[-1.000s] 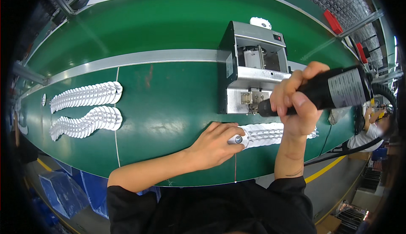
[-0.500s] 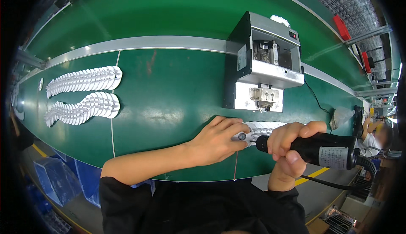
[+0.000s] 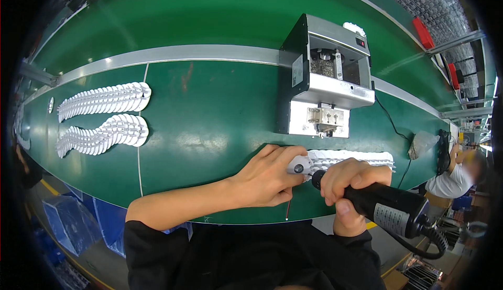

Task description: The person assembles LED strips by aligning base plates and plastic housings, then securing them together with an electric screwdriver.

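A long white segmented strip [image 3: 361,159] of overlapping scale-like pieces lies on the green bench in front of me. My left hand [image 3: 268,177] pinches its left end piece [image 3: 300,164], which has a dark round spot in it. In my right hand [image 3: 348,182] is a black electric screwdriver [image 3: 387,207], tilted with its nose down and left. Its tip comes right beside the held end piece; whether it touches cannot be made out. My right fingers wrap round the front of the tool's body, and its cable hangs from the rear.
A silver screw feeder [image 3: 327,80] stands beyond my hands. Two more white segmented strips [image 3: 105,101] lie at the left. A clear plastic bag [image 3: 422,144] sits to the right near a black cord. Blue bins [image 3: 70,222] stand below the bench; a co-worker [image 3: 453,182] is at far right.
The screwdriver's rear has swung down and toward me, with my right hand shifting slightly left. More of the white strip now shows. My left hand stays on the end piece.
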Motion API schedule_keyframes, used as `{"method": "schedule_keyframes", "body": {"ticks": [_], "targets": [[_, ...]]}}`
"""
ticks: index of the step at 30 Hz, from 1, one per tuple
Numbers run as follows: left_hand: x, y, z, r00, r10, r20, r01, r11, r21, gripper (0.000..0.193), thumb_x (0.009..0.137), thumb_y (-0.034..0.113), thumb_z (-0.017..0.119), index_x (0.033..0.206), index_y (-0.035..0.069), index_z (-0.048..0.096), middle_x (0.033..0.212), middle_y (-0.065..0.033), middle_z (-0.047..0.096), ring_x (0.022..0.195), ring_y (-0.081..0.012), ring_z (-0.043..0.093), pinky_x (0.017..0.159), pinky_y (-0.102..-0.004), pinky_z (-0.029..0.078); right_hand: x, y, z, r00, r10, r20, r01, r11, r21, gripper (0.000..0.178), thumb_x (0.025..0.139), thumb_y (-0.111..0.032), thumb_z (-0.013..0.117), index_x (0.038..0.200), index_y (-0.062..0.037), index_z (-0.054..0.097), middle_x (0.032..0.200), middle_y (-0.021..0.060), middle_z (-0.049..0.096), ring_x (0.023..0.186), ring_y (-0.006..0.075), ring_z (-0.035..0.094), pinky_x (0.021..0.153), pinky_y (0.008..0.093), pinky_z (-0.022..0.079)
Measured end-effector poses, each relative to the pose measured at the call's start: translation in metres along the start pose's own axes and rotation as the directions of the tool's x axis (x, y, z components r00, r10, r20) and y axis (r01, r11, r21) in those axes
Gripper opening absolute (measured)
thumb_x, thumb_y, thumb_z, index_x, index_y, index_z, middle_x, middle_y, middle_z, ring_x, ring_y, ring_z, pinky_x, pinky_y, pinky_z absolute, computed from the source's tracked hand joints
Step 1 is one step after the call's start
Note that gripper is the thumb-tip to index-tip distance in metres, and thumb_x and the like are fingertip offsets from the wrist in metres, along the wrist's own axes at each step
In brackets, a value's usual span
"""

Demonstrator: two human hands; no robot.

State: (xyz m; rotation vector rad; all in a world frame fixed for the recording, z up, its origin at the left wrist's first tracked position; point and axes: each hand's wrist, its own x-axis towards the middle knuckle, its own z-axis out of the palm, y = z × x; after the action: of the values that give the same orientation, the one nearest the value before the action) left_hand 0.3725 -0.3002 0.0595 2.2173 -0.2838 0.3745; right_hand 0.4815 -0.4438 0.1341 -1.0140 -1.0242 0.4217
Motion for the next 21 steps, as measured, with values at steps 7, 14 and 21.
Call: {"method": "schedule_keyframes", "body": {"ticks": [7, 14, 21], "targets": [[0.001, -0.003, -0.001, 1.0, 0.009, -0.024, -0.01, 1.0, -0.014, 0.04, 0.061, 0.01, 0.073, 0.101, 0.011, 0.068, 0.124, -0.0125, 0.051, 0.117, -0.0308, 0.049, 0.093, -0.0413, 0.039, 0.008, -0.011, -0.011, 0.999, -0.015, -0.049, 0.027, 0.966, 0.259, 0.045, 0.073, -0.006, 0.071, 0.109, -0.0078, 0.044, 0.063, 0.0068, 0.052, 0.045, 0.0195, 0.05, 0.044, 0.0335, 0.045], [-0.012, -0.007, -0.088, 0.934, -0.133, 0.331, 0.105, 0.989, 0.102, 0.061, 0.058, 0.006, 0.072, 0.117, 0.01, 0.056, 0.12, -0.0112, 0.053, 0.122, -0.0342, 0.044, 0.098, -0.0463, 0.035, 0.019, -0.026, -0.045, 0.99, -0.139, 0.026, 0.13, 0.97, 0.207, 0.054, 0.073, -0.007, 0.069, 0.118, -0.0086, 0.039, 0.062, 0.0063, 0.053, 0.046, 0.0183, 0.053, 0.045, 0.0319, 0.049], [-0.006, -0.033, -0.091, 0.864, -0.14, -0.484, 0.387, 0.799, 0.46, 0.063, 0.07, -0.004, 0.068, 0.129, 0.002, 0.046, 0.132, -0.0185, 0.047, 0.125, -0.0375, 0.043, 0.104, -0.0439, 0.033, 0.022, -0.027, -0.033, 0.937, -0.135, -0.324, 0.124, 0.991, -0.054, 0.061, 0.078, -0.02, 0.071, 0.127, -0.0075, 0.036, 0.066, 0.0046, 0.05, 0.047, 0.016, 0.05, 0.049, 0.0312, 0.045]]}}
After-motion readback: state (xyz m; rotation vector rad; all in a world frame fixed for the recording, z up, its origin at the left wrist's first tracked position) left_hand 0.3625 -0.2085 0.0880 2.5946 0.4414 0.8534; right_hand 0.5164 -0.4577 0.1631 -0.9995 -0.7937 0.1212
